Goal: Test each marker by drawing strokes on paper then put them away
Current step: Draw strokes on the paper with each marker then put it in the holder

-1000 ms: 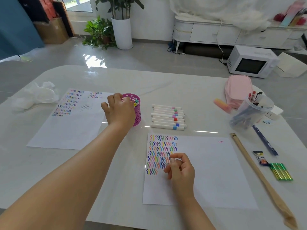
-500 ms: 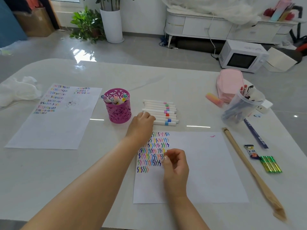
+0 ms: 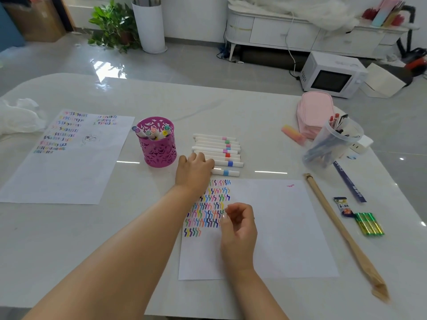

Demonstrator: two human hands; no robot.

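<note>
A row of several white markers (image 3: pixel 217 150) with coloured bands lies on the table above the test paper (image 3: pixel 272 227), which bears rows of coloured zigzag strokes at its left. My left hand (image 3: pixel 194 169) lies over the left ends of the two nearest markers, the blue-banded ones, with bent fingers; its grip is hidden under the hand. My right hand (image 3: pixel 238 225) rests on the paper beside the strokes, fingers loosely curled, nothing seen in it. A pink cut-out pen cup (image 3: pixel 157 151) left of the row holds several markers.
A second marked sheet (image 3: pixel 69 162) lies at the left, with a white crumpled bag (image 3: pixel 16 116) beyond it. At the right are a pink pencil case (image 3: pixel 314 112), a clear tub of pens (image 3: pixel 332 144), a long wooden stick (image 3: pixel 342 232), a ruler (image 3: pixel 349 183) and green packets (image 3: pixel 368 224).
My left hand has left the pink cup and moved right to the near end of the marker row. My right hand has stayed on the paper.
</note>
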